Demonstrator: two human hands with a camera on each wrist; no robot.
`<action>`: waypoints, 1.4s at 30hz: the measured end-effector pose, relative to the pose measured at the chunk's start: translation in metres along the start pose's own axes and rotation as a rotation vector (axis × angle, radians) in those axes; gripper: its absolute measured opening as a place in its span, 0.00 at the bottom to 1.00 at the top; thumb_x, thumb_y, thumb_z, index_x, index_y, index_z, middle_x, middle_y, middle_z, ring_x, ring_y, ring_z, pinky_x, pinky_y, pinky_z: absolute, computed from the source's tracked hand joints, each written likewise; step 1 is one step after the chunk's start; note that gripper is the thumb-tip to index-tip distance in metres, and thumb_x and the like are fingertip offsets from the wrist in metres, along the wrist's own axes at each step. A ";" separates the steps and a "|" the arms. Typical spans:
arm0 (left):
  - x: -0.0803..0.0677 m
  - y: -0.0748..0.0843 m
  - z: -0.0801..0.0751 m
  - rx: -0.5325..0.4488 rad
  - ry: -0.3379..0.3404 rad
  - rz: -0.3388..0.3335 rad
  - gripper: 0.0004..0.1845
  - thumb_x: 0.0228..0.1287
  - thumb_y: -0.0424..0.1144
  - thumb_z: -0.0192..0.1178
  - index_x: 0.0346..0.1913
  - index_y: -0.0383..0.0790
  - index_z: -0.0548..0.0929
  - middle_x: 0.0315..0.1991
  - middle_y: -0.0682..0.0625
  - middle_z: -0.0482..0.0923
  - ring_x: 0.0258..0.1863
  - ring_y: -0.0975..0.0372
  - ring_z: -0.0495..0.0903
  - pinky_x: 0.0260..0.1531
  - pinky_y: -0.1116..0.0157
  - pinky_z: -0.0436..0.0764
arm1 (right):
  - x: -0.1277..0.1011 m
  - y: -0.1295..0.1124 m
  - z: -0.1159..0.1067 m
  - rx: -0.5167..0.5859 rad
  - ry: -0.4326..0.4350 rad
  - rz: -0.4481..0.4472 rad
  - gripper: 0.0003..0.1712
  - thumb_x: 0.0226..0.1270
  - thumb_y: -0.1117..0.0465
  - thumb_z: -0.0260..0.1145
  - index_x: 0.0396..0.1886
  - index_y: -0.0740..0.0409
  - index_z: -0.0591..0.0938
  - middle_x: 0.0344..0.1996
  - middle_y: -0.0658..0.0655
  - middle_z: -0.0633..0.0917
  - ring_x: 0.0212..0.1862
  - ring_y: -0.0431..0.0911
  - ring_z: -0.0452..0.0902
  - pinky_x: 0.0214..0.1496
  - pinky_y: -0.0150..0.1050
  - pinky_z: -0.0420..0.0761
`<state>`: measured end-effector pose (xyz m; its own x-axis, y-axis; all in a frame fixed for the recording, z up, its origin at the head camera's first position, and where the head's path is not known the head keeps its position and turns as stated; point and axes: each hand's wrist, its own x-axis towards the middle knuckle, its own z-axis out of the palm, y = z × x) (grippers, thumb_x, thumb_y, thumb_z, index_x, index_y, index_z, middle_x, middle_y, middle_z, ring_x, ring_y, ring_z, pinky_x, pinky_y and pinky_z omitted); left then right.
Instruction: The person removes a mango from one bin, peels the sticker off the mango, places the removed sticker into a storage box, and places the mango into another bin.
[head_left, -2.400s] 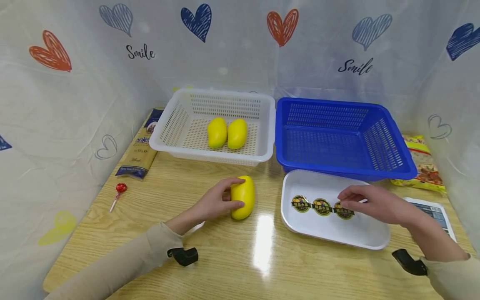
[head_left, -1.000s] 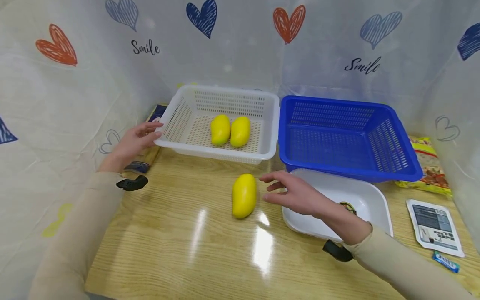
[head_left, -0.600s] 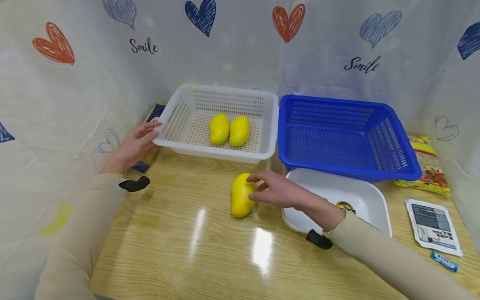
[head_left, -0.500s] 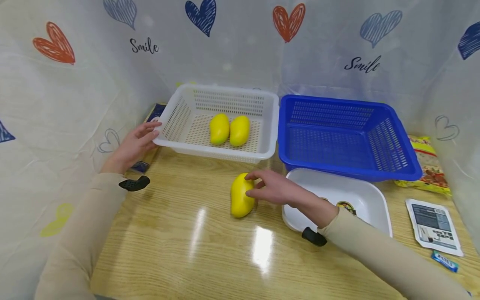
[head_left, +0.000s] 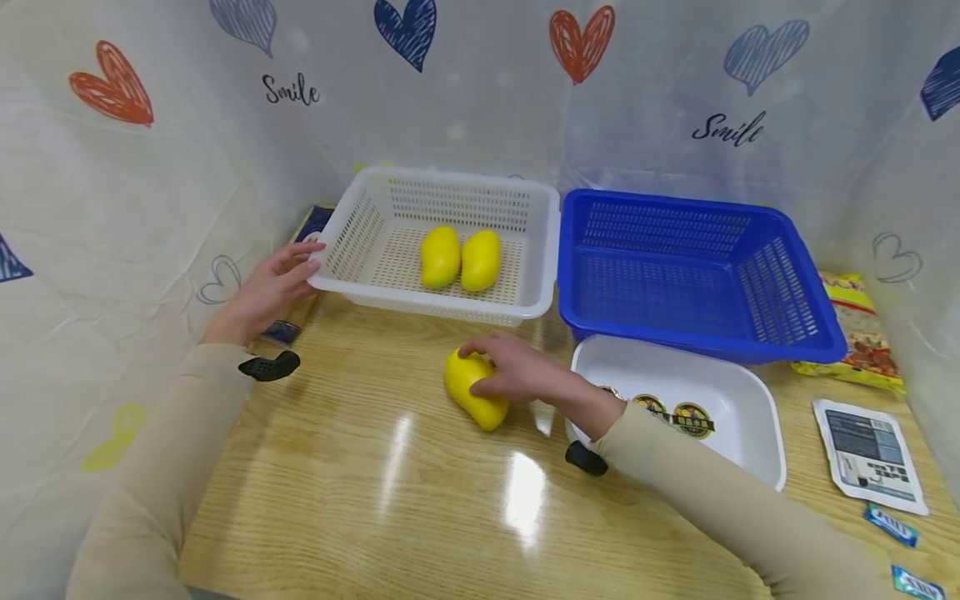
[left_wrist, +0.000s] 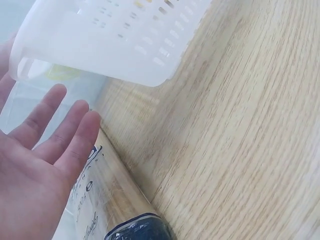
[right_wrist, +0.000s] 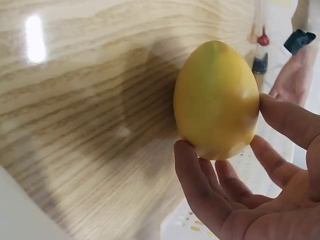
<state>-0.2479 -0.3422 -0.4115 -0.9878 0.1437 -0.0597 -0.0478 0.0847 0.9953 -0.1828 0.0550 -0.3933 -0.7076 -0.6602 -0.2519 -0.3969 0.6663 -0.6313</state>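
Note:
My right hand (head_left: 513,367) grips a yellow mango (head_left: 480,408) on the wooden table, thumb and fingers around its upper right side. The right wrist view shows the mango (right_wrist: 215,100) end-on, fingertips against its skin. At the left corner of a white slotted basket (head_left: 431,307), my left hand (head_left: 262,292) touches the rim. Several of the left hand's fingers (left_wrist: 75,135) extend loosely in the left wrist view, below the basket's rim. Two more mangoes (head_left: 440,257) lie side by side inside that basket.
A blue basket (head_left: 697,337) stands beside the white one. In front of it sits a white tray (head_left: 735,400) with round stickers (head_left: 692,419). A spaghetti pack (left_wrist: 120,195), a yellow bag (head_left: 855,325), a flat pouch (head_left: 870,454) and small blue-green packets (head_left: 891,523) lie around the edges.
My left hand has let go of the mango and moved to the white basket's rim. From the tray, my right hand has come left, taken hold of the mango and turned it slightly.

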 end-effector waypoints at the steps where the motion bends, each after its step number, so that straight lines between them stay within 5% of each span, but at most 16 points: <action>1: 0.000 0.001 0.000 0.011 0.002 0.000 0.22 0.74 0.41 0.53 0.68 0.43 0.70 0.62 0.50 0.65 0.54 0.63 0.73 0.47 0.71 0.79 | 0.002 0.000 0.000 -0.006 -0.002 -0.007 0.29 0.62 0.59 0.69 0.64 0.54 0.76 0.63 0.60 0.74 0.65 0.55 0.65 0.65 0.48 0.68; 6: 0.000 0.003 0.000 0.087 0.031 0.001 0.23 0.73 0.42 0.55 0.68 0.42 0.69 0.62 0.50 0.67 0.53 0.64 0.74 0.46 0.73 0.79 | 0.011 0.002 0.001 -0.016 0.004 -0.052 0.28 0.64 0.60 0.68 0.65 0.52 0.75 0.62 0.63 0.74 0.61 0.55 0.67 0.61 0.49 0.70; 11: 0.000 0.006 -0.002 0.142 0.074 -0.006 0.25 0.73 0.45 0.55 0.69 0.44 0.68 0.60 0.53 0.68 0.52 0.65 0.73 0.46 0.73 0.78 | 0.017 0.008 0.001 0.086 0.005 -0.052 0.26 0.66 0.61 0.67 0.64 0.50 0.74 0.61 0.65 0.72 0.56 0.55 0.71 0.56 0.47 0.74; 18: 0.007 0.009 -0.004 0.245 0.060 -0.059 0.28 0.70 0.53 0.55 0.69 0.47 0.68 0.64 0.51 0.66 0.53 0.64 0.72 0.46 0.74 0.78 | 0.020 0.014 0.000 0.188 -0.022 -0.086 0.26 0.68 0.63 0.65 0.65 0.51 0.72 0.65 0.64 0.71 0.63 0.58 0.70 0.63 0.50 0.71; 30: 0.010 0.004 -0.007 0.087 0.030 -0.047 0.23 0.73 0.45 0.54 0.68 0.47 0.69 0.61 0.53 0.66 0.53 0.63 0.72 0.46 0.73 0.78 | 0.022 0.018 0.000 0.192 -0.066 -0.136 0.25 0.71 0.64 0.61 0.66 0.54 0.69 0.69 0.60 0.68 0.70 0.56 0.60 0.70 0.50 0.62; 37: 0.012 0.003 -0.007 0.024 0.037 -0.066 0.24 0.73 0.41 0.56 0.68 0.44 0.68 0.59 0.52 0.67 0.52 0.62 0.73 0.44 0.72 0.80 | 0.020 0.018 0.002 0.092 -0.055 -0.169 0.26 0.72 0.61 0.61 0.68 0.50 0.70 0.66 0.58 0.72 0.61 0.51 0.69 0.65 0.48 0.68; 42: 0.013 0.003 -0.008 0.013 0.036 -0.076 0.25 0.72 0.42 0.56 0.69 0.44 0.68 0.60 0.52 0.68 0.51 0.62 0.74 0.43 0.71 0.81 | 0.020 0.016 0.005 0.038 -0.022 -0.195 0.26 0.71 0.60 0.62 0.68 0.50 0.71 0.66 0.58 0.73 0.63 0.51 0.69 0.67 0.47 0.67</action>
<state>-0.2623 -0.3475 -0.4091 -0.9861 0.1007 -0.1323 -0.1215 0.1070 0.9868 -0.2006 0.0506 -0.4124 -0.6063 -0.7832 -0.1378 -0.5027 0.5117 -0.6967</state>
